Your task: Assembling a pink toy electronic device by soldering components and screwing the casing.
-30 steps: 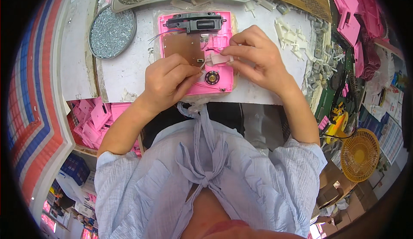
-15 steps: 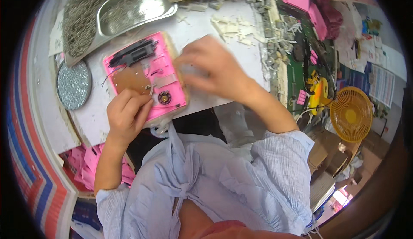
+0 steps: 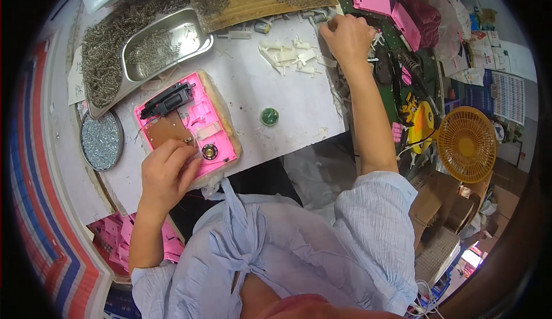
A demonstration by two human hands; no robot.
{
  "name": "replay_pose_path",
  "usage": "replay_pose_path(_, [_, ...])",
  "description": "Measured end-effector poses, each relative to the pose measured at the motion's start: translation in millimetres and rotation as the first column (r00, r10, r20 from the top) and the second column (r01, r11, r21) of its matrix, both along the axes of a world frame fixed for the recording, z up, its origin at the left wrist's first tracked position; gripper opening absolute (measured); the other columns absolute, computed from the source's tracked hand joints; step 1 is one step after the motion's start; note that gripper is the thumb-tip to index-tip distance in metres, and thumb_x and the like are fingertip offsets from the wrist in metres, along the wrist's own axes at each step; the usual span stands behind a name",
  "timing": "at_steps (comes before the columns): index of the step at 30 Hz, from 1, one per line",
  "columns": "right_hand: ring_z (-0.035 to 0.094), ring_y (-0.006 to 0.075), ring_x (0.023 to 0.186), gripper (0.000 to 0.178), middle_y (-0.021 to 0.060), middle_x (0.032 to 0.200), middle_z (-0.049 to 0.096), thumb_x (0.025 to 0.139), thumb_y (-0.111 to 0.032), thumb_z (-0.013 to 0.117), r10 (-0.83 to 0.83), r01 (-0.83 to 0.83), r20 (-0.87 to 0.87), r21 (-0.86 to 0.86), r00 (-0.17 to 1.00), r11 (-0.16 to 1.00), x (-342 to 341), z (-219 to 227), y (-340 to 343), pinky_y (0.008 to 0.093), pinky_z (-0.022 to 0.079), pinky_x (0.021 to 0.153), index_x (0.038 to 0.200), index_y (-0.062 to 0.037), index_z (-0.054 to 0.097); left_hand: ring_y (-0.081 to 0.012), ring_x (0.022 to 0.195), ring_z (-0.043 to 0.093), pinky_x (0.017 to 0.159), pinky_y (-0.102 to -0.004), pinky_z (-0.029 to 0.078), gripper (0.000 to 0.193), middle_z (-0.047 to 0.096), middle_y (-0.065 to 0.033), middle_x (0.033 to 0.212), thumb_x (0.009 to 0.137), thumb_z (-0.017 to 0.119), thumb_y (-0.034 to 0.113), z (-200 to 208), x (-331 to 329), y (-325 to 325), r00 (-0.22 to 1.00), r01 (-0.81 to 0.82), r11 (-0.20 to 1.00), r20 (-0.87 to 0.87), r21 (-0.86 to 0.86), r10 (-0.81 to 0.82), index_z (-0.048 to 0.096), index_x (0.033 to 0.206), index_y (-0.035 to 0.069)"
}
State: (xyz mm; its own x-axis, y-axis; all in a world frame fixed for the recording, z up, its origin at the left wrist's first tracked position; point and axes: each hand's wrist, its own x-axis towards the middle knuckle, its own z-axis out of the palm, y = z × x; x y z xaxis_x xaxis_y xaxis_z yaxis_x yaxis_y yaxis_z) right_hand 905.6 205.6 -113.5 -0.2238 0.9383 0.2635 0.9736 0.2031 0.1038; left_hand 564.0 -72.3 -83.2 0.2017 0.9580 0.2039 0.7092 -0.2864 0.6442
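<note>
A pink plastic casing (image 3: 202, 111) lies tilted on a pale pad at the left of the table. Inside it are a black mechanism (image 3: 168, 99), a brown circuit board (image 3: 167, 129), thin wires and a small round speaker (image 3: 210, 151). My left hand (image 3: 167, 172) is closed at the board's near corner, thumb and fingers pressed together; what they pinch is hidden. At the table's far right edge, my right hand (image 3: 349, 38) reaches down with fingers curled among small grey and white parts. Its fingertips are partly hidden, and I cannot make out what they hold.
Springs fill a metal tray (image 3: 198, 43) and lie heaped around it and on cardboard (image 3: 259, 0). White plastic parts (image 3: 287, 57) are scattered near my right hand. A round dish of screws (image 3: 102, 141) stands left, a small green round container (image 3: 269, 116) mid-table, a yellow fan (image 3: 467, 145) right.
My right hand has moved from beside the pink casing out to the far right edge of the table. My left hand stays at the board. The view has shifted slightly.
</note>
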Motion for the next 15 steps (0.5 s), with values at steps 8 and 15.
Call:
replay_pose_path(8, [0.070, 0.0403, 0.081, 0.021, 0.0183, 0.084, 0.074, 0.079, -0.027, 0.068, -0.058, 0.028, -0.230, -0.132, 0.971, 0.991, 4, 8, -1, 0.0505, 0.053, 0.076, 0.086, -0.0068, 0.072, -0.0277, 0.072, 0.064, 0.062, -0.0367, 0.051, 0.015, 0.064, -0.0090, 0.084, 0.079, 0.079, 0.007, 30, 3, 31, 0.994, 0.108, 0.990, 0.017, 0.094, -0.110, 0.067, 0.089, 0.004])
replay_pose_path(15, [0.060, 0.0079, 0.074, 0.008, -0.0012, 0.077, 0.067, 0.085, -0.010, 0.076, -0.113, -0.387, -0.832, -0.368, 0.544, 0.846, -26, 40, -93, 0.0249, 0.046, 0.069, 0.084, -0.0037, 0.071, -0.0339, 0.076, 0.066, 0.069, -0.0428, 0.052, 0.013, 0.067, -0.0154, 0.085, 0.088, 0.070, 0.016, 44, 24, 142, 1.000, 0.004, 0.995, 0.027, 0.095, -0.006, 0.071, 0.093, 0.004])
